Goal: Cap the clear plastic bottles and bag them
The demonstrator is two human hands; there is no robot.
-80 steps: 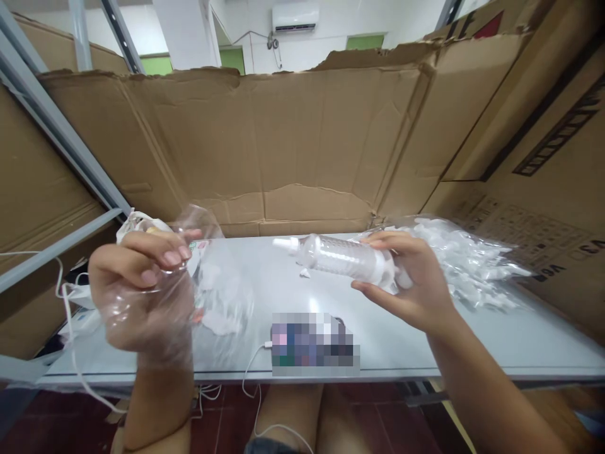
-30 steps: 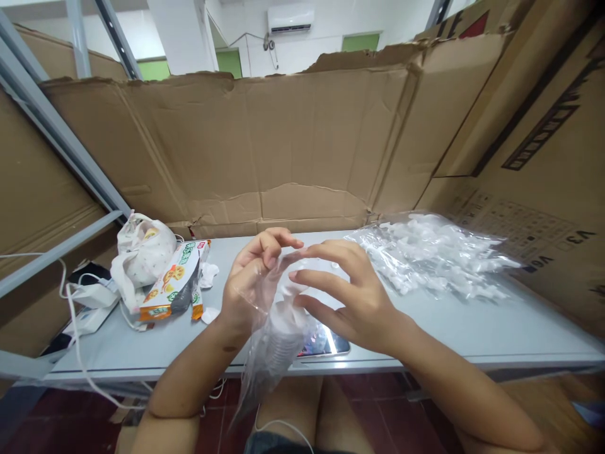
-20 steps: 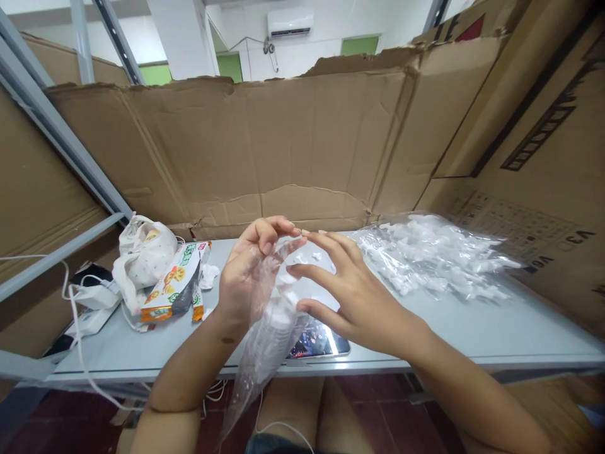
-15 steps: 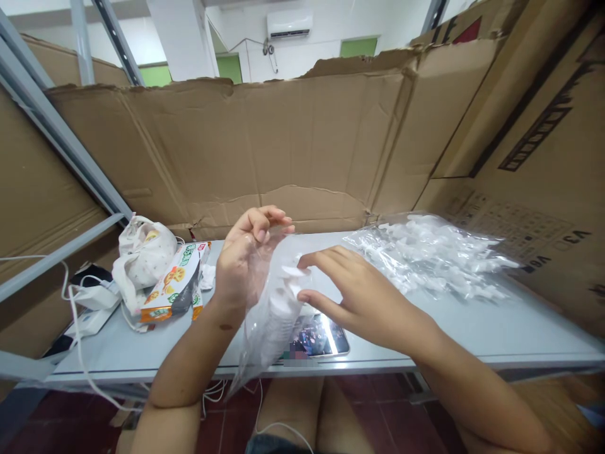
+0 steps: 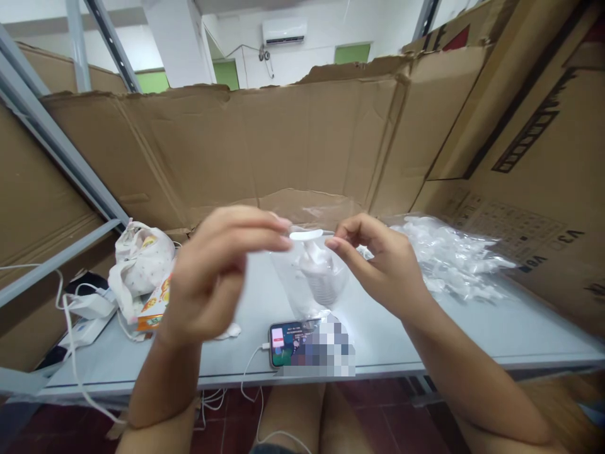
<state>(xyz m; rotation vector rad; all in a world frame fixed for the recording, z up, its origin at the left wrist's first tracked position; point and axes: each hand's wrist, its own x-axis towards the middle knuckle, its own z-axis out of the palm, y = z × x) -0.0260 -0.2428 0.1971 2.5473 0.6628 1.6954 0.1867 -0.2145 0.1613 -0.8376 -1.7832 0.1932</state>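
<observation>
A white curved piece (image 5: 306, 236) hangs between my hands above the table. My left hand (image 5: 215, 271), blurred, has its fingers stretched toward the piece's left end, its thumb apart below. On the other side, my right hand (image 5: 380, 261) has thumb and index finger pinched close to the piece's right end; what lies between them is too small to make out. Below and behind them is a clear plastic bag (image 5: 283, 277) with a stack of white round pieces (image 5: 326, 287) inside. A phone (image 5: 283, 350) with a lit screen lies near the table's front edge.
A large clear bag of white pieces (image 5: 454, 258) lies at the right. On the left are a white cloth bag (image 5: 144, 258), an orange and white box (image 5: 154, 309), white adapters (image 5: 89, 306) and cables. Cardboard walls (image 5: 307, 145) surround the grey table (image 5: 454, 340).
The clear bag with the stack has left my left hand and stands farther back on the table. My left hand has moved nearer and left; the white curved piece now shows between both hands.
</observation>
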